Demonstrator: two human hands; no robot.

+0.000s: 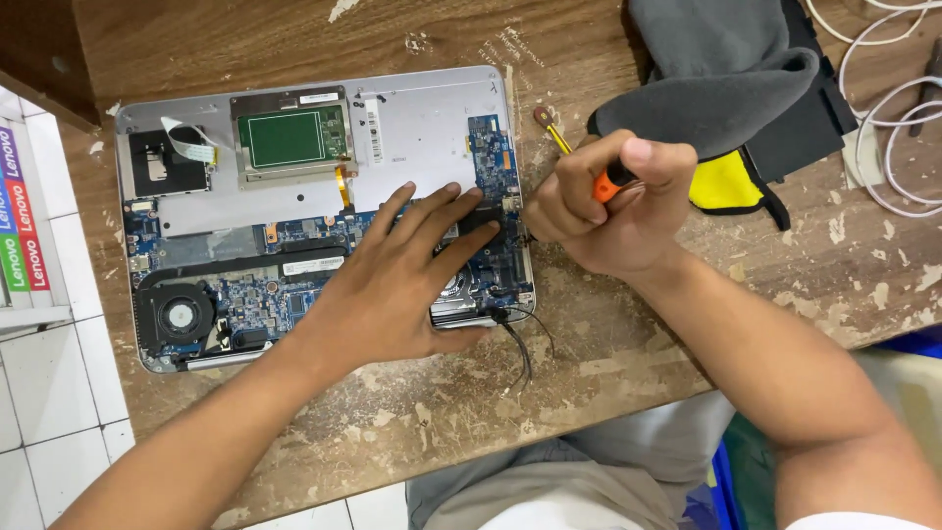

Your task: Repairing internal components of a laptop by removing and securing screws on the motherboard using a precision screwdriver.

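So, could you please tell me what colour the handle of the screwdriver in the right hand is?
Orange with a black band; the screwdriver sits in the right hand, seen in the head view.

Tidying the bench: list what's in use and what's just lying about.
In use: laptop, opened up, left hand flat on its board; screwdriver in right hand.

Lying about: grey cloth, yellow pouch, white cables, loose black wires.

A grey cloth (721, 74) over a yellow-and-black pouch (731, 182) lies near white cables (883, 118) on the wooden table (608, 363).
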